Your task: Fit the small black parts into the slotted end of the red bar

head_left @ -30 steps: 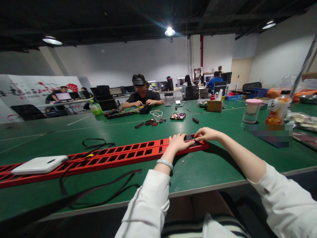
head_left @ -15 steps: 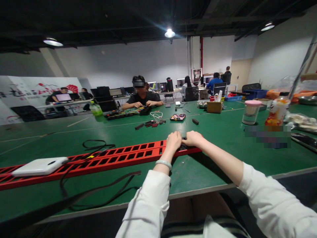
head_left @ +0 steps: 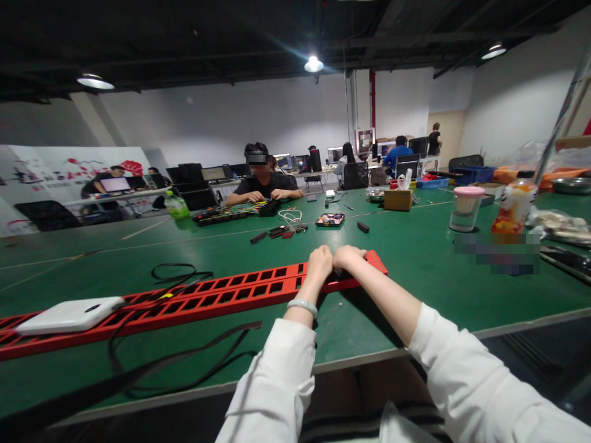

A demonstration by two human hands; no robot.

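Observation:
A long red slotted frame [head_left: 240, 294] lies across the green table, its end at the right. My left hand [head_left: 319, 263] is closed over the frame near that end, the fingertips hidden behind the hand. Right beside it, my right hand [head_left: 348, 258] is closed as well, with the fingers curled down. Between and below the hands a dark part [head_left: 340, 274] shows in the frame; what the fingers grip cannot be made out. On the frame's left part rests a white flat device [head_left: 69, 315] with a black cable [head_left: 178, 271].
Small dark pieces [head_left: 279, 232], a patterned tray [head_left: 330, 219] and a black block [head_left: 363, 227] lie beyond the hands. A pink-lidded cup [head_left: 465, 209] and a bottle [head_left: 514, 206] stand at the right. Across the table a person handles coloured wires [head_left: 252, 208].
My right hand has moved left, up against my left hand, uncovering the red frame's right end. My left hand has barely moved.

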